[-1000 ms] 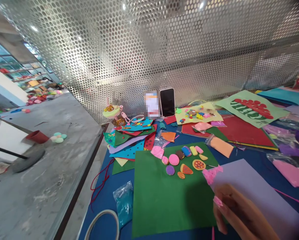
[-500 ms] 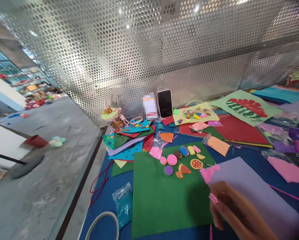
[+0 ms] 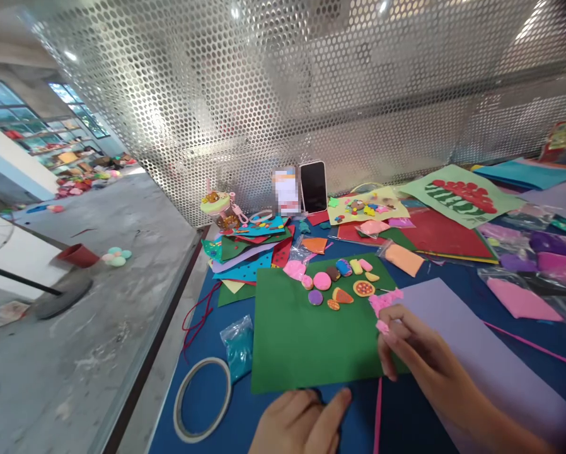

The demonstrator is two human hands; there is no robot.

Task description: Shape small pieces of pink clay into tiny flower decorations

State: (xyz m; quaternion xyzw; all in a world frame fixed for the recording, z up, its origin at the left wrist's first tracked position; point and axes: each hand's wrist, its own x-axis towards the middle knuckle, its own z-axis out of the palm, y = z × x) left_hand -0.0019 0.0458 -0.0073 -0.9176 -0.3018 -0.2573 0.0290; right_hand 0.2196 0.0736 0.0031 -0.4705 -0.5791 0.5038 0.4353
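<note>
The right hand (image 3: pixel 408 343) clamps a small, soft-looking pink clay lump (image 3: pixel 382 326); pinch lightly. The left hand (image 3: pixel 302 419) points; whether its curled fingers hold anything is unclear.

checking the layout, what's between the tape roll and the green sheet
In the head view, a teal bag lies between the tape roll and the green sheet, with blue tabletop showing below it.
</note>
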